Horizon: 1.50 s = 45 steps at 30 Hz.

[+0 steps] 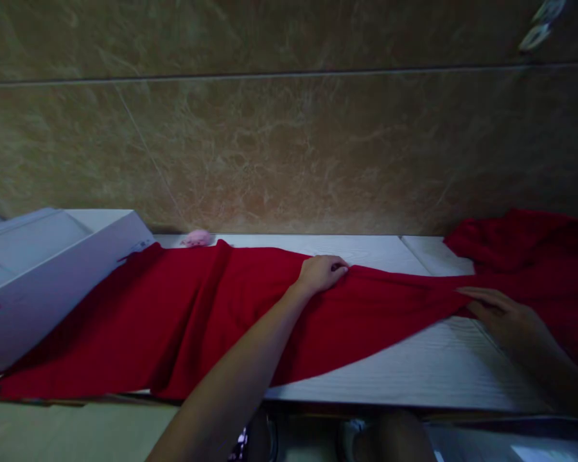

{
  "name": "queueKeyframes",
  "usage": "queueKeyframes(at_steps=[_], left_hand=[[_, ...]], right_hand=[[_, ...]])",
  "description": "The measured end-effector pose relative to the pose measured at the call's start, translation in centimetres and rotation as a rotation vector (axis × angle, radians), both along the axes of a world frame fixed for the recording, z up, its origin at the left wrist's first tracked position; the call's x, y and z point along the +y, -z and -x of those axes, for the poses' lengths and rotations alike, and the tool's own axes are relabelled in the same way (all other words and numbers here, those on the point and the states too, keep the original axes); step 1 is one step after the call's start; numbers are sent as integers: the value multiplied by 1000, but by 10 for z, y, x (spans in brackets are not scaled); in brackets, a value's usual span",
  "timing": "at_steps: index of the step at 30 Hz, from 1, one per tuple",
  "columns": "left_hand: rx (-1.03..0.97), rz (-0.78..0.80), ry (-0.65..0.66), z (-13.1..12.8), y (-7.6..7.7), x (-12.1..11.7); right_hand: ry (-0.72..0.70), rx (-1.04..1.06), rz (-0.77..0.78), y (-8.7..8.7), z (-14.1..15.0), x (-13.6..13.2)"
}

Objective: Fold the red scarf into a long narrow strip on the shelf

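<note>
A long piece of red cloth (250, 314) is spread along a white tabletop, wide and creased at the left and narrowing toward the right. Curled at the cloth's far edge, near its middle, is my left hand (321, 273), closed on the fabric. My right hand (503, 314) pinches the narrow part between thumb and fingers. Beyond it, the fabric runs into a bunched red heap (534, 247) at the right. Some of the right hand's fingers are hidden.
A white box (77, 276) stands at the left, against the cloth's end. Near the wall lies a small pink fluffy thing (197, 238). The white tabletop (428, 366) backs onto a brown marbled tile wall (289, 154). My legs show below the front edge.
</note>
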<state>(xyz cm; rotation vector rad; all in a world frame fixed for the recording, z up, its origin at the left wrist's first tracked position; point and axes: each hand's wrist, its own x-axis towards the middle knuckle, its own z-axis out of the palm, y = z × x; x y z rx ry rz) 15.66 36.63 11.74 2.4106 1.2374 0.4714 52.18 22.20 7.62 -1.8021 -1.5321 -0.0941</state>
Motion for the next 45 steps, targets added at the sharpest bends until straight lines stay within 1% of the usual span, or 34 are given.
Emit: queueKeyframes(at_steps=[3, 6, 8, 10, 12, 14, 15, 17, 19, 20, 22, 24, 26, 28, 30, 32, 33, 35, 37, 39, 43, 45], left_hand=[[9, 55, 82, 4, -4, 3], [27, 121, 179, 10, -9, 8], [32, 151, 204, 16, -13, 8], [-24, 152, 205, 24, -18, -1], [-177, 117, 230, 36, -28, -23], [-353, 90, 297, 53, -42, -53], [-408, 99, 339, 63, -49, -70], [-447, 141, 381, 85, -62, -100], [-439, 149, 337, 108, -68, -119], [-425, 144, 291, 118, -68, -123], [-389, 126, 175, 135, -62, -122], [-349, 110, 75, 146, -52, -116], [-324, 93, 22, 153, -39, -112], [-310, 103, 26, 157, -27, -113], [-313, 114, 73, 160, -16, -119], [-332, 122, 115, 162, -8, -124], [-349, 132, 115, 163, -5, -125], [-374, 177, 70, 163, -3, -125], [-382, 220, 5, 162, -4, -124], [-389, 235, -34, 162, -5, -123], [-429, 244, -61, 162, -4, -122], [-453, 245, -57, 163, -3, -122]], right_hand=[[6, 56, 37, -5, 4, -2], [49, 66, 70, -6, 4, -3], [66, 76, 91, -5, 3, -2], [54, 76, 99, -4, 0, -2], [41, 63, 105, 0, -5, -1], [60, 67, 115, 4, -10, 0], [81, 75, 123, 6, -13, 1], [116, 92, 146, 8, -15, 1], [131, 96, 156, 7, -14, 1], [128, 99, 155, 5, -11, 0], [119, 103, 148, 1, -6, -1], [117, 95, 159, -2, -1, -3], [129, 86, 185, -5, 2, -4], [131, 87, 182, -5, 3, -4], [111, 79, 162, -6, 4, -5], [94, 67, 145, -7, 7, -6], [86, 66, 141, -8, 9, -6], [69, 74, 129, -11, 12, -7], [63, 74, 112, -13, 16, -8], [48, 70, 95, -14, 17, -9], [16, 101, 70, -14, 21, -11], [22, 132, 76, -14, 24, -12]])
